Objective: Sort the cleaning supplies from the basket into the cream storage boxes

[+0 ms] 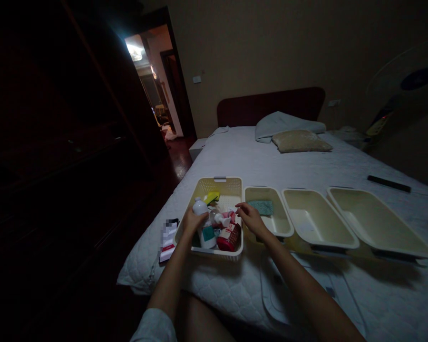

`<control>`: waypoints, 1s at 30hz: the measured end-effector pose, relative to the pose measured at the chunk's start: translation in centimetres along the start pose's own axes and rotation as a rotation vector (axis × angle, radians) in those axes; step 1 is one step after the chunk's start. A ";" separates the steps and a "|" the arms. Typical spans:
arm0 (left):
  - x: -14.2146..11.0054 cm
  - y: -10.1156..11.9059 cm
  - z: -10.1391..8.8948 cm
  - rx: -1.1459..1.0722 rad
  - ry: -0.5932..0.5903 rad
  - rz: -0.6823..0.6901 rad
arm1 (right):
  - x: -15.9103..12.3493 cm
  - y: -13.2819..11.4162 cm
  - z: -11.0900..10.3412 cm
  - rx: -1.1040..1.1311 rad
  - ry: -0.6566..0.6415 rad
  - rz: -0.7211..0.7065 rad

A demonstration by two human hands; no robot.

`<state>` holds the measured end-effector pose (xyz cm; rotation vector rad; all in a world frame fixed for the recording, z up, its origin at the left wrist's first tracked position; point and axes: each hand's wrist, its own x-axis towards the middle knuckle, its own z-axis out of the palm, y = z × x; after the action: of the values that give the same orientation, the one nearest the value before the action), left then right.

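Observation:
My left hand is closed around a white bottle with a teal label, standing tilted in a cream perforated basket. Over the basket's right rim hangs my right hand, its fingers bent and a little apart, with nothing visible in them. Close to those fingertips are a clear pump bottle with a white head and a pink item. A red container with a pale label leans in the basket's front right corner. Farther back lies a yellow packet.
To the right stand three cream bins on the bed: the nearest bin holds a green cloth, beside a middle bin and a far bin. A translucent lid lies in front. A phone-like object lies left of the basket.

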<state>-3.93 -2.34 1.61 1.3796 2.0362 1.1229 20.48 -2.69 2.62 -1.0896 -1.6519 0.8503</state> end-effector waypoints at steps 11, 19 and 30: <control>-0.6 6.3 -0.9 -0.618 0.078 0.158 | 0.1 -2.8 -2.2 0.245 0.004 0.074; -3.5 11.8 0.3 -0.993 -0.285 0.154 | -1.5 -5.4 -4.1 0.384 -0.209 0.127; -5.4 12.9 2.4 -1.058 -0.610 0.089 | -5.7 -4.7 -4.4 0.655 -0.168 0.269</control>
<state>7.19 -4.04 10.30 1.0273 0.7295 1.2959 24.24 -9.52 6.27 -0.7910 -1.2175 1.5581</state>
